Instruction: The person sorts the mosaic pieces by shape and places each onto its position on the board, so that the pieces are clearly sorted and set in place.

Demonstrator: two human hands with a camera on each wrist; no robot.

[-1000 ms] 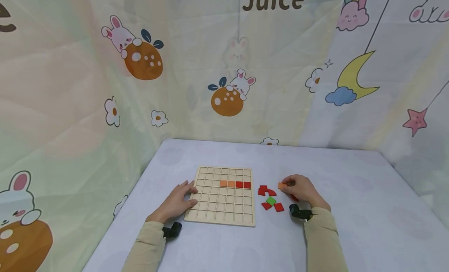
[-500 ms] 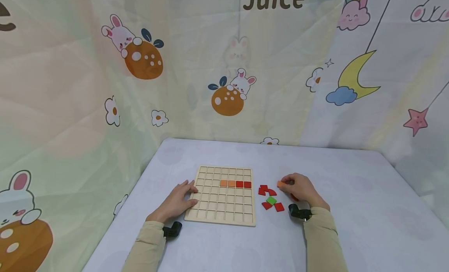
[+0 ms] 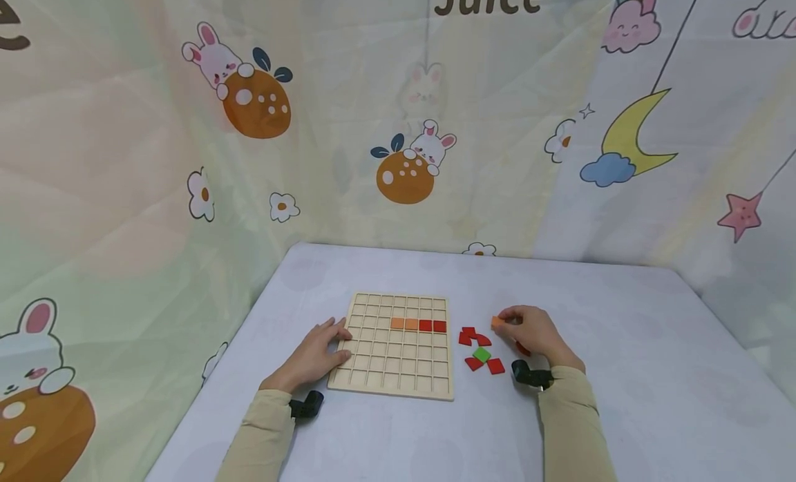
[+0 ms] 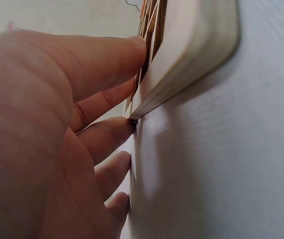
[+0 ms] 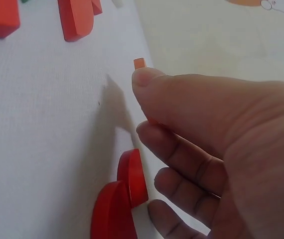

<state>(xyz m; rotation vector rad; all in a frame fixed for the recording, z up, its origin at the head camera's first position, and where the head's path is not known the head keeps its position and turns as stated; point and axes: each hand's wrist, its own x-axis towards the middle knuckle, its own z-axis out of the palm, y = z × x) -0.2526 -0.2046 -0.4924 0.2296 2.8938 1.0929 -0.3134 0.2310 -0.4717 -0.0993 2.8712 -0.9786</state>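
Observation:
A wooden grid board lies on the table, with two orange tiles and two red tiles side by side in one row. My left hand rests on the board's left edge, fingers spread; in the left wrist view the thumb touches the rim. Between thumb and fingers my right hand pinches an orange tile, held just above the table to the right of the board. Under that hand lie red curved-edge pieces, partly hidden in the head view.
Several loose red pieces and a green tile lie between the board and my right hand. The white-covered table meets a printed cloth backdrop at the back and left.
The right hand and its orange tile have shifted very slightly left. The left hand stays on the board, and the head view has tilted a touch.

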